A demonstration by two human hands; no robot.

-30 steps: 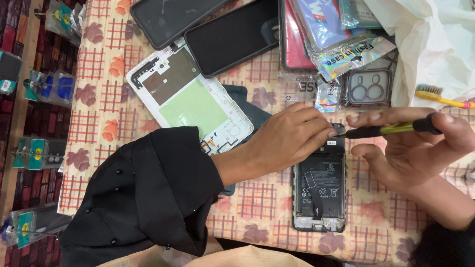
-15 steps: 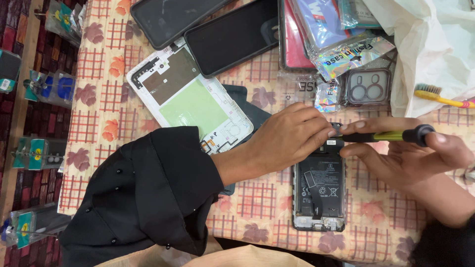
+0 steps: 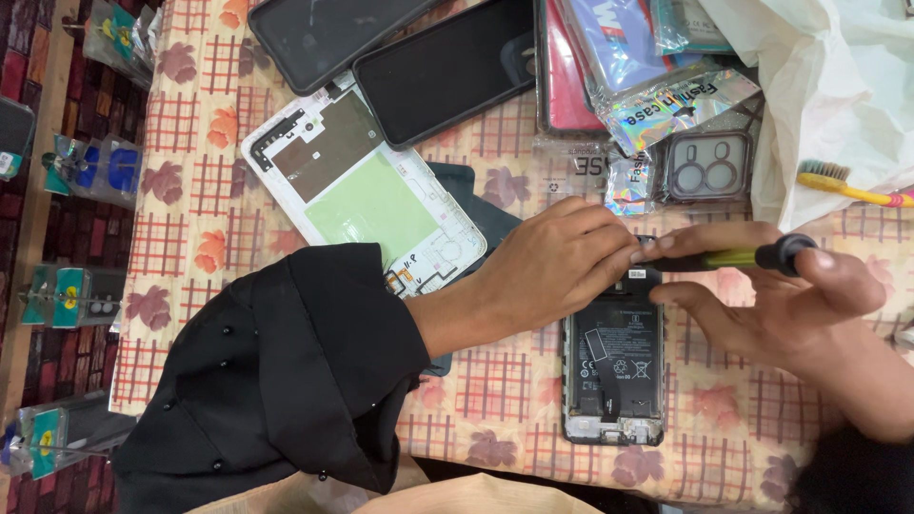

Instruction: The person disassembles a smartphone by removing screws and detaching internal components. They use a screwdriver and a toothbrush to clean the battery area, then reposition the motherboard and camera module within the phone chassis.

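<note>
An opened phone (image 3: 614, 371), back removed and black battery showing, is lying on the patterned desk (image 3: 190, 181). The left hand (image 3: 562, 266) is pressing curled fingers (image 3: 619, 257) onto its top edge. The right hand (image 3: 790, 305) is gripping a black-and-yellow screwdriver (image 3: 733, 257), tip meeting the phone's top.

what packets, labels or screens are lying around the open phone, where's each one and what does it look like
Holographic packet: above the opened phone, shiny silver-rainbow, crumpled.
Blue and red packet: top edge, clear sleeve.
Dark screen panels: top centre, black glossy rectangles.
White sticker: on the phone, by the left hand, small rectangle.
Blister packs: far left, clear with blue and yellow.
</note>
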